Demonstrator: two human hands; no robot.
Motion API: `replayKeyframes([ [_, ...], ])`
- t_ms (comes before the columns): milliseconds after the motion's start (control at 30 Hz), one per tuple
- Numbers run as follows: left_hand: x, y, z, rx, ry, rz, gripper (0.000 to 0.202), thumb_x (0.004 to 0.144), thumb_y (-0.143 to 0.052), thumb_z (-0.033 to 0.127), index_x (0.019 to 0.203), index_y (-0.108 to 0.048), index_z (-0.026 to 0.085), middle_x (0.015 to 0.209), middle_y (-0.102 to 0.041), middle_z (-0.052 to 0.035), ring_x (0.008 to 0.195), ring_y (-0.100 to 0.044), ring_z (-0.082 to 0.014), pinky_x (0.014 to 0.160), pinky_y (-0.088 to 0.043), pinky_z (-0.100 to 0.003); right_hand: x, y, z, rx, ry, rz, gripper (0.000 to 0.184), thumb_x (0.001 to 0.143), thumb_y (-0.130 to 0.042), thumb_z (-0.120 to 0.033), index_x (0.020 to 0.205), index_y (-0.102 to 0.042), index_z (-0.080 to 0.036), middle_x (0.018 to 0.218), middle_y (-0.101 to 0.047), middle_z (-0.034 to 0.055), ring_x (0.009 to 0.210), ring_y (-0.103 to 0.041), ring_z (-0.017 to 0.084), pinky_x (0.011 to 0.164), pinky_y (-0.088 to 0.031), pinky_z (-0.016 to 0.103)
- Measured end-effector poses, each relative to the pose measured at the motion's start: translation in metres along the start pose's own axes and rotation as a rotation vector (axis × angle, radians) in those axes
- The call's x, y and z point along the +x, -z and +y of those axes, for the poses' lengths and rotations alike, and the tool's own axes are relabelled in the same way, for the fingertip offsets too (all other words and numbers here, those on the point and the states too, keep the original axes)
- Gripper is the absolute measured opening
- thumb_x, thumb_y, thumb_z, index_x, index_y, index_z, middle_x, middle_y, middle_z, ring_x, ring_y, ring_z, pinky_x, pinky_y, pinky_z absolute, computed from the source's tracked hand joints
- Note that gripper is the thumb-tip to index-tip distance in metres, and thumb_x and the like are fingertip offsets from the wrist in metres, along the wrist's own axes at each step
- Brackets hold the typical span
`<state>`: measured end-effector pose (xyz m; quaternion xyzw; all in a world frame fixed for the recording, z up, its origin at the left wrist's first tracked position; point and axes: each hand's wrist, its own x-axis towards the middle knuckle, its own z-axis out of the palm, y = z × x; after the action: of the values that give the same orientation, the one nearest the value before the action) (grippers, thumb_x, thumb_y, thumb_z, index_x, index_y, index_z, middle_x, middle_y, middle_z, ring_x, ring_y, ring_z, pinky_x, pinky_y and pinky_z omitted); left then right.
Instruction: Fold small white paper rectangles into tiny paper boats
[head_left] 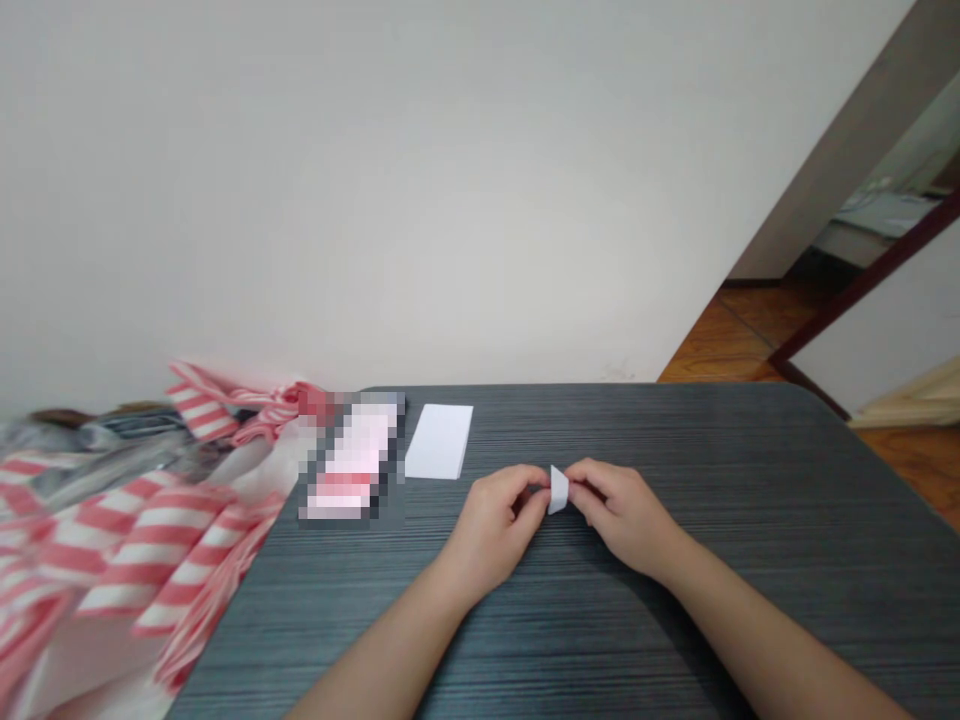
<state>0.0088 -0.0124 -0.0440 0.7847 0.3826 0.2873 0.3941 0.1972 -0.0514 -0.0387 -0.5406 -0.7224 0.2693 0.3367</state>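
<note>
Can see a dark table (750,460). Over it, pinching with left hand (495,520) at eight o'clock and right hand (626,515) at four. At ten o'clock, can see white paper (439,441). At centre, gripping with both a small paper piece (558,492).

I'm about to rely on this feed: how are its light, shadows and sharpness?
Head view: soft light, no harsh glare; a faint shadow on the dark table inside the right forearm; coarse pixel blocks hide the item beside the white paper stack; striped cloth looks soft; the folded paper shows little detail.
</note>
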Motion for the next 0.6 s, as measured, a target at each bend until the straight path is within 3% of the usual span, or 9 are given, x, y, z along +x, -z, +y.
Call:
replayKeyframes([
  [600, 0.0010, 0.0022, 0.0045, -0.033, -0.074, -0.057, 0.017, 0.090, -0.050, 0.011, 0.083, -0.064, 0.017, 0.077, -0.063, -0.0009, 0.077, -0.059, -0.0147, 0.072, -0.042, -0.024, -0.0024, -0.0017, 0.0006, 0.086, -0.050, -0.055, 0.009, 0.088, -0.057, -0.012, 0.088, -0.063, -0.018, 0.072, -0.064, -0.0017, 0.064, -0.058, 0.013, 0.061, -0.040, 0.023],
])
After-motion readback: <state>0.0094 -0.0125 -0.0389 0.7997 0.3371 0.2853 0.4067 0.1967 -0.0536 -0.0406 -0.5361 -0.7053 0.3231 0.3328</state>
